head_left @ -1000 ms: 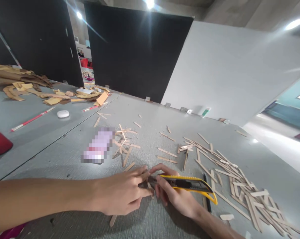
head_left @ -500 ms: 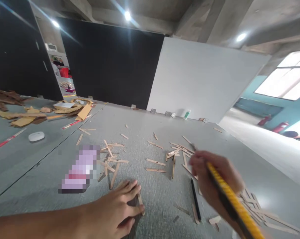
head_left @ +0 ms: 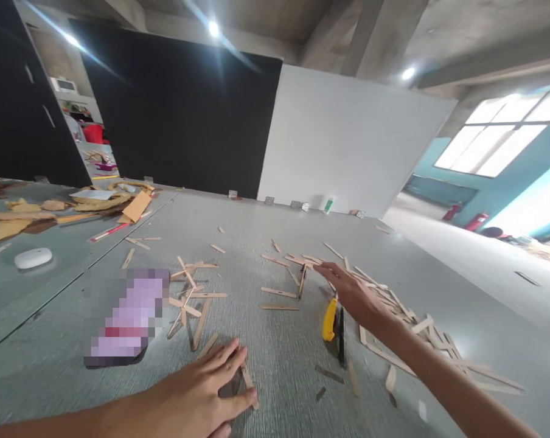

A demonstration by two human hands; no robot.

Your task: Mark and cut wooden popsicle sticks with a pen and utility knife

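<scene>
My left hand (head_left: 208, 389) lies flat on the grey table (head_left: 275, 353), fingers spread, pressing on a short wooden stick (head_left: 247, 380). My right hand (head_left: 355, 292) reaches forward with fingers stretched out and holds nothing; it hovers over a scatter of wooden sticks (head_left: 393, 304). The yellow utility knife (head_left: 329, 319) lies on the table just below that hand, beside a black pen (head_left: 341, 334).
More loose sticks (head_left: 193, 298) lie mid-table beside a blurred purple object (head_left: 129, 319). Cardboard scraps (head_left: 97, 204) and a white oval object (head_left: 33, 258) sit at the left. A black panel and a white panel stand behind the table.
My right hand has put the yellow knife down on the table and stretched forward, open, toward the sticks. My left hand stays flat on its stick.
</scene>
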